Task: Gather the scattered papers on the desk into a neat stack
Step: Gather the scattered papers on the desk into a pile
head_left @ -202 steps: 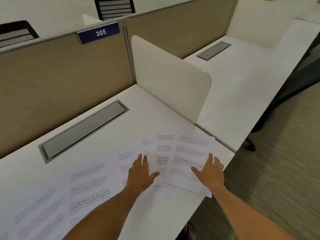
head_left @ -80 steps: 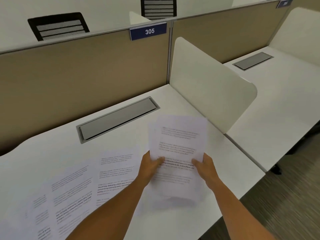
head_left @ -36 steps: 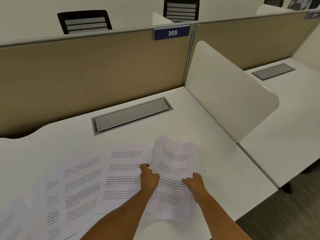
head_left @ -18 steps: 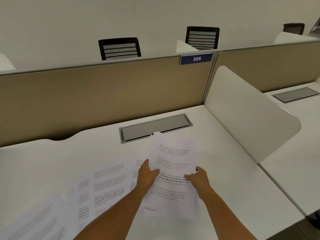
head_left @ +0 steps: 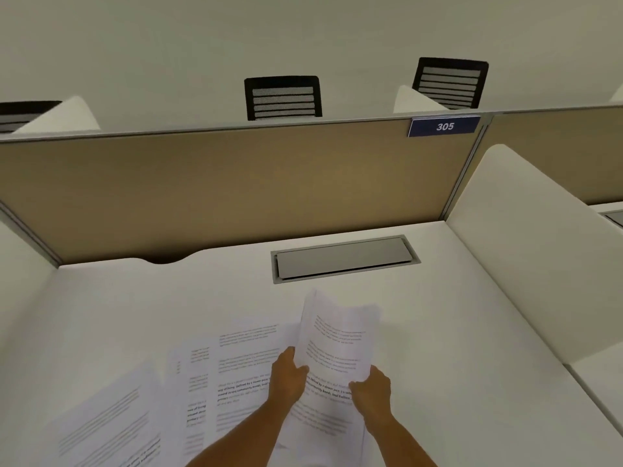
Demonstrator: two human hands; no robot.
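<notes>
Head view: my left hand [head_left: 289, 375] and right hand [head_left: 372, 387] are both closed on the gathered sheaf [head_left: 337, 348], one on each side edge, thumbs on top of the printed face. The sheaf tilts upward above the desk [head_left: 455, 332]. Loose sheets [head_left: 232, 362] lie flat to its left. Beyond, the cable tray lid [head_left: 344, 257] sits closed.

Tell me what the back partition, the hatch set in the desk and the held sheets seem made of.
Back partition: looks like tan fabric, matt with no glare, in a grey metal-looking frame. Hatch: probably brushed metal or grey plastic, smooth with a dull sheen. Sheets: thin printed paper, curling between both hands.
</notes>
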